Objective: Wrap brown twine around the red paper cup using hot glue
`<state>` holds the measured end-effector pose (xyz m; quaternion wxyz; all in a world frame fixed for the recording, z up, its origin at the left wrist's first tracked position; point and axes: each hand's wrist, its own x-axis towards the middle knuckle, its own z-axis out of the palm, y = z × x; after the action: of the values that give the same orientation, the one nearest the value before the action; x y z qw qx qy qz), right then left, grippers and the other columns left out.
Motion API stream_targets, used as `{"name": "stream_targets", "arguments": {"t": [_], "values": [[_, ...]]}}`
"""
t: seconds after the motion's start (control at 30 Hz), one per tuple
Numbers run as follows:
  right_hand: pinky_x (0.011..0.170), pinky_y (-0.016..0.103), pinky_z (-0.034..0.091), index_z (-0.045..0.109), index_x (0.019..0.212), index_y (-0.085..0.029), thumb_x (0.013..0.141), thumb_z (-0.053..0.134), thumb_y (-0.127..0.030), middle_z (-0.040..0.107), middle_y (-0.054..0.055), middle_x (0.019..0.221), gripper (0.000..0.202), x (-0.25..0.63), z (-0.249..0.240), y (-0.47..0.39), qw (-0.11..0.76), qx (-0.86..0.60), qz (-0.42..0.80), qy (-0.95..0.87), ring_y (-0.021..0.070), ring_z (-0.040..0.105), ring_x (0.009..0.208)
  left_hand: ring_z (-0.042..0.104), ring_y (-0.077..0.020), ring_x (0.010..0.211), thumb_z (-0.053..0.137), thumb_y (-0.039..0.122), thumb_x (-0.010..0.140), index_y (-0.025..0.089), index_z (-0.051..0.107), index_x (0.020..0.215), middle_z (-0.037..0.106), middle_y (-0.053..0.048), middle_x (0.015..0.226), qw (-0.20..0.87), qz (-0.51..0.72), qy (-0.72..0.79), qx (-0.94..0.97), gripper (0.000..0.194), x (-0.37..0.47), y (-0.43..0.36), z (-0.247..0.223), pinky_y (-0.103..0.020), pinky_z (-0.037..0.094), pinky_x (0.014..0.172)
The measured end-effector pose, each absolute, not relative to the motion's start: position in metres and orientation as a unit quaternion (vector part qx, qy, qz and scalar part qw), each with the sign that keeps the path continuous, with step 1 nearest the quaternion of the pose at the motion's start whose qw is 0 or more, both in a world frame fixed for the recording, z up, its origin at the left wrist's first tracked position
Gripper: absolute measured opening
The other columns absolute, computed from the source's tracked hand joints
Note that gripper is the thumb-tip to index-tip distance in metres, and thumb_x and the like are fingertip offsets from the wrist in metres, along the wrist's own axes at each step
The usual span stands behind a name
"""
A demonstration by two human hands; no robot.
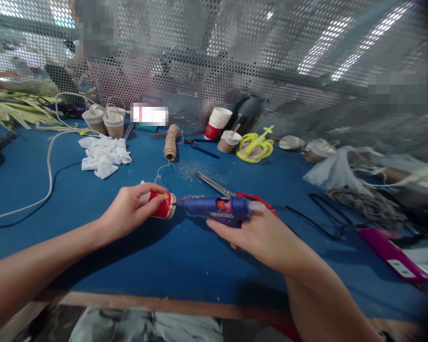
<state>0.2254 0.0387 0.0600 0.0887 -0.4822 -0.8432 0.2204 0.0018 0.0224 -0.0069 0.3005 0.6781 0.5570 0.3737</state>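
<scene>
My left hand (133, 204) is closed around a red and white paper cup (160, 209) lying on its side, its end facing right. A strand of twine runs from the cup back to a twine spool (170, 142) standing beyond it. In my right hand (257, 232) is a blue hot glue gun (214, 209), held level and pointing left. The gun's nozzle meets or nearly meets the cup's rim; whether they touch I cannot tell. Behind the gun lie scissors (221, 189) with red handles, partly hidden by it.
White crumpled cloth pieces (105, 154) and twine-wrapped cups (114, 126) stand at the back left. Stacked paper cups (217, 123), a yellow crown-shaped piece (255, 147) and blue-handled pliers (203, 148) sit at the back. A purple power strip (395, 256) and cables lie right.
</scene>
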Motion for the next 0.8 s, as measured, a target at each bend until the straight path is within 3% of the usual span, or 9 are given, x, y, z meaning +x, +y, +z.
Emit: {"name": "stream_targets", "arguments": {"t": [0.3,0.53,0.8], "values": [[0.047,0.021,0.041,0.058,0.06,-0.019,0.072,0.053,-0.024,0.054,-0.003,0.047,0.014,0.226,0.057,0.039,0.128,-0.496,0.282,-0.811,0.0099,0.051,0.045,0.063,-0.0158,0.067,0.048,0.033,0.08,0.014,0.065,0.094,0.071,-0.006,0.081,0.276,0.384,0.553,0.686,0.029,0.003,0.023,-0.007,-0.024,0.048,0.059],[0.037,0.018,0.041,0.056,0.065,-0.018,0.073,0.057,-0.037,0.054,-0.003,0.046,0.021,0.229,0.054,0.045,0.171,-0.552,0.347,-0.739,0.0088,0.05,0.039,0.056,-0.0073,0.048,0.049,0.022,0.081,0.014,0.064,0.094,0.067,0.001,0.06,0.16,0.401,0.491,0.756,0.021,0.005,0.016,-0.011,-0.015,0.042,0.049],[0.039,0.019,0.043,0.057,0.066,-0.018,0.074,0.055,-0.042,0.054,-0.003,0.046,0.026,0.233,0.059,0.041,0.177,-0.539,0.357,-0.742,0.009,0.05,0.039,0.062,-0.0063,0.06,0.053,0.014,0.08,0.013,0.06,0.098,0.072,-0.004,0.081,0.016,0.442,0.404,0.801,0.019,0.0,0.014,-0.011,-0.012,0.045,0.057]]}}
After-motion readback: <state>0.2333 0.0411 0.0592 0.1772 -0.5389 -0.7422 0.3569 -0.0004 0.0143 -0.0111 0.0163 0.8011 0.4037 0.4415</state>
